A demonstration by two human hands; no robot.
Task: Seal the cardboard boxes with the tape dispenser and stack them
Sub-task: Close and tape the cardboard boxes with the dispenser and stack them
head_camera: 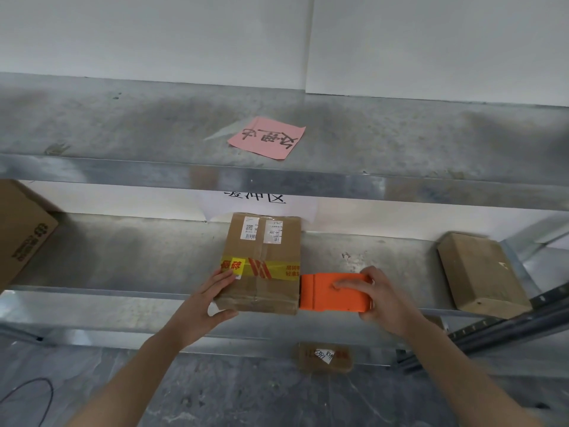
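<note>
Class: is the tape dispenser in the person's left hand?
No, the right hand grips the tape dispenser; the left hand holds the box.

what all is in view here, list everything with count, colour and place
middle box: 1, brown, centre of the middle shelf
tape strip: 1, yellow with red print, across the middle box's top
tape dispenser: 1, orange, against the middle box's right side
right box: 1, plain brown, right end of the same shelf
left box: 1, brown with print, left edge, partly cut off
small box: 1, brown with white label, below the shelf
note: 1, pink, upper shelf
sign: 1, white, wall behind the middle box
shelves: grey metal
cable: 1, black, floor, lower left
left hand: holds the middle box's near left corner
right hand: grips the tape dispenser
</note>
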